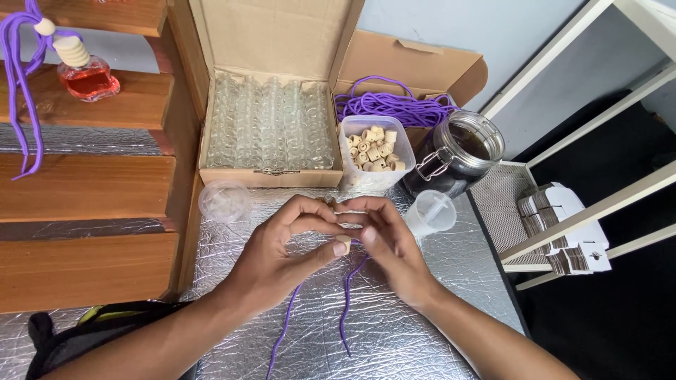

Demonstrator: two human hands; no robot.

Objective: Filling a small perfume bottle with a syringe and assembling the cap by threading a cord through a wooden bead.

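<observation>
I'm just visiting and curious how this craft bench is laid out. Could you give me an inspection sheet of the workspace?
Surface: crinkled silver foil mat.
Job's things: small wooden cap with a purple cord trailing toward the camera.
Clutter: open cardboard box of small glass bottles, plastic tub of wooden caps, clamp-lid glass jar, two clear plastic cups, bundle of purple cord.
Grippers: left hand and right hand both pinch the cap and cord.
Cables: nothing seen.
Surroundings: wooden shelves with a finished bottle of red liquid; white frame with folded white cartons.
</observation>
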